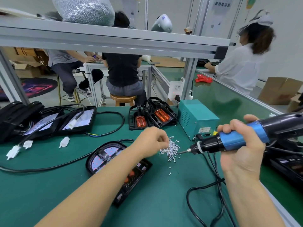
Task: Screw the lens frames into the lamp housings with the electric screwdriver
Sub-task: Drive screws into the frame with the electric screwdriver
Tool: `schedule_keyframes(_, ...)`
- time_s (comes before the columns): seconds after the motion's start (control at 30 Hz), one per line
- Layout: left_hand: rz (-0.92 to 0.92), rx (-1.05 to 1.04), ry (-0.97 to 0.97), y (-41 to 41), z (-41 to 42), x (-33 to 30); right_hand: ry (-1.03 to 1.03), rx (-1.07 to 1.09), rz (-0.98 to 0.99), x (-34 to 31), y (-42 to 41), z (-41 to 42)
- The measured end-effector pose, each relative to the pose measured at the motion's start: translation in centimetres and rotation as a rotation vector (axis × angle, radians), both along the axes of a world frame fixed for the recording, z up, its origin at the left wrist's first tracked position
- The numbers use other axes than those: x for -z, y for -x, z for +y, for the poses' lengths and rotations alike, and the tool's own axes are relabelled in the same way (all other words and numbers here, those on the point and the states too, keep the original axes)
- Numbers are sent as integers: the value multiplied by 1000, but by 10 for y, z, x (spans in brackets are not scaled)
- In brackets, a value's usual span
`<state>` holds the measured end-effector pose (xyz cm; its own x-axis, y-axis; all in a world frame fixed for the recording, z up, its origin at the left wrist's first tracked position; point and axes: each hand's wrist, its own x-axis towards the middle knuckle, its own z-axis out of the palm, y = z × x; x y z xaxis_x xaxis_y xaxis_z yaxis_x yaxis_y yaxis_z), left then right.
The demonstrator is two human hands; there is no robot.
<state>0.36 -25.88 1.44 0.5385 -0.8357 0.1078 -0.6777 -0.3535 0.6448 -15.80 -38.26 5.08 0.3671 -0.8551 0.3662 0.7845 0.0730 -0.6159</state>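
Head view: the right hand grips the electric screwdriver, held nearly level, its bit tip at the edge of the loose screw pile on the green tabletop. The left hand, fingers curled, reaches into the pile; whether it holds a screw cannot be told. The lamp housing, lens frame fitted, lies under the left forearm.
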Motion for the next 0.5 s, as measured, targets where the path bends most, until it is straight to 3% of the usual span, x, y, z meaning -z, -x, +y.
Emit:
schedule_keyframes(0.1,375,-65,299,-2,44,-9,-37,-57,-44,-4,-2,9)
schedule_keyframes(0.27,808,-212,514,6,110,4,-105,-187,-94,-10,-21,42)
schedule_keyframes(0.5,891,-246,609,18,146,14,-118,-343,-106,-17,-53,91)
